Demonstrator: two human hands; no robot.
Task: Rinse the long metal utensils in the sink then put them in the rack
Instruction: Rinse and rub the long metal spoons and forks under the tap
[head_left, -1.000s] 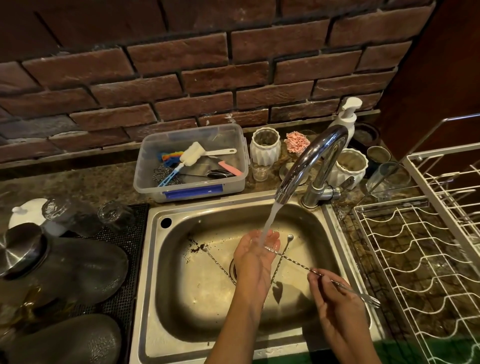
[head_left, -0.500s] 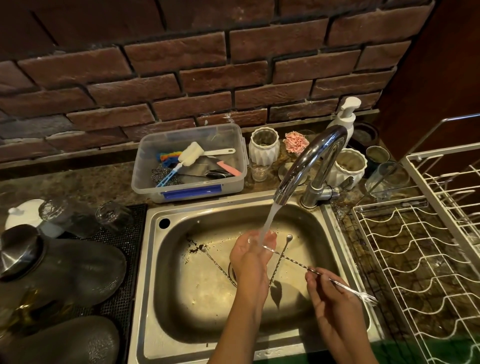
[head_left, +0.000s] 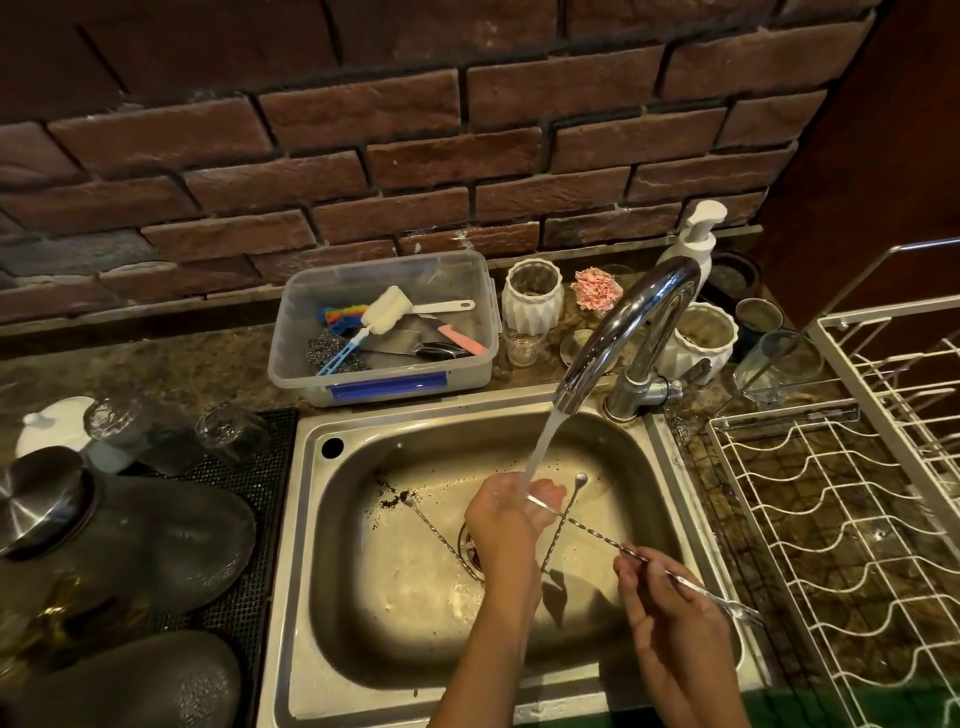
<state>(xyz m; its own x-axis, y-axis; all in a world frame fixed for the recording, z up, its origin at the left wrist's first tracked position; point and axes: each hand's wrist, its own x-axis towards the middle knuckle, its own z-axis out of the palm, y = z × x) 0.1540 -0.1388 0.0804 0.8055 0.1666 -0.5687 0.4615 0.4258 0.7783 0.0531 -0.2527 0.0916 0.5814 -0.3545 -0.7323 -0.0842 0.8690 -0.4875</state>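
A long twisted metal bar spoon (head_left: 597, 534) with a small fork at its right end is held across the steel sink (head_left: 395, 613). My right hand (head_left: 670, 608) pinches its shaft near the fork end. My left hand (head_left: 511, 512) closes around its other end under the running water from the faucet (head_left: 628, 322). Two more long twisted utensils lie on the sink floor: one (head_left: 441, 540) angled left of the drain, one (head_left: 569, 501) with a round tip behind my left hand. The white wire rack (head_left: 831, 545) stands to the right of the sink.
A clear plastic tub (head_left: 384, 374) with brushes and scrubbers sits behind the sink. White ribbed jars (head_left: 532, 296), a soap pump (head_left: 693, 239) and glasses line the back ledge. Upturned glasses (head_left: 228, 431) and dark dishes (head_left: 156, 535) rest on a black mat at left.
Almost nothing has moved: both hands keep hold of the spoon under the stream, and my left hand shifts slightly along its end.
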